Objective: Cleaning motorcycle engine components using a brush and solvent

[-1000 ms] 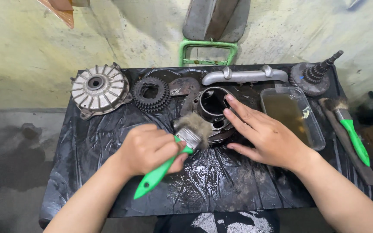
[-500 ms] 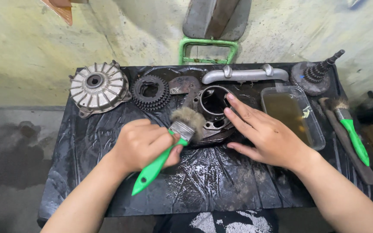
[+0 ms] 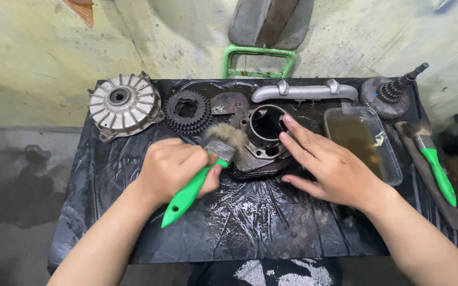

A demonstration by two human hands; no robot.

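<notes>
Head-cam view looking down at a low counter [image 3: 133,238] wrapped in wet black plastic sheet, set against a stained yellowish wall.

Largest part: a finned, round metal hub [image 3: 124,105] at back left. Next to it, toward centre, a dark toothed gear [image 3: 187,111]. At back centre-right lies a grey cast metal bar [image 3: 303,92] w/ two lugs; at far back right a gear cluster on a shaft [image 3: 390,91]. A clear plastic tub [image 3: 364,143] of brown liquid sits right of centre. At far right a 2nd green-handled brush [image 3: 434,161] rests on a dark strip.

In the middle: a dark engine cylinder [image 3: 263,140], bore facing up, sitting on its base flange.

Right hand [image 3: 335,167] lies flat, fingers spread open, fingertips on the cylinder's right edge, gripping nothing.

Left hand [image 3: 173,167] is closed in a fist-type grip round a green-handled paintbrush [image 3: 202,172]; handle points down-left, dirty bristles touching the cylinder's left side.
</notes>
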